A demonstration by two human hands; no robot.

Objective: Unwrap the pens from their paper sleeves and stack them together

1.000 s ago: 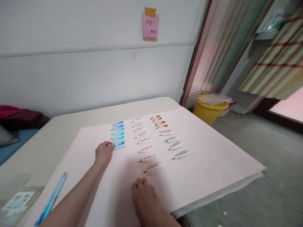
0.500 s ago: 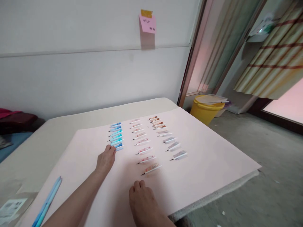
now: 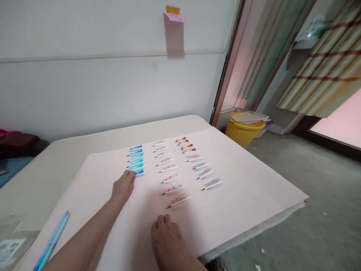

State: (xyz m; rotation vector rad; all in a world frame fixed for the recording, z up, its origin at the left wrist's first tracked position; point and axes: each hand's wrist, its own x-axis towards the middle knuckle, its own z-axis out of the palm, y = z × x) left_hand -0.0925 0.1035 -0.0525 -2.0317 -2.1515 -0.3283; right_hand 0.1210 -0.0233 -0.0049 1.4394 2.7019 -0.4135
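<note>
My left hand (image 3: pixel 123 185) is closed, its fingertips pinching the left end of a blue pen barrel (image 3: pixel 140 173) with a white refill, the nearest piece of the left row. Behind it lie several more blue and turquoise pen barrels (image 3: pixel 136 160). My right hand (image 3: pixel 168 239) rests curled on the pink sheet (image 3: pixel 239 195), palm down, with nothing visible sticking out of its fingers. Just beyond it is an orange-patterned pen barrel (image 3: pixel 180 198) beside a white, dark-tipped refill, nearest in the middle row. Two long blue pens (image 3: pixel 53 239) lie at the left.
A right row holds brown-topped pen barrels (image 3: pixel 186 145) and greyish ones (image 3: pixel 213 183). A packet with a white label (image 3: pixel 11 248) lies at the lower left. Beyond the table's right edge stands a yellow bin (image 3: pixel 244 131). A white wall (image 3: pixel 84 94) rises behind.
The whole view has shifted slightly. Both hands keep nearly the same places beside the pen parts. The pink note on the wall has flapped upward.
</note>
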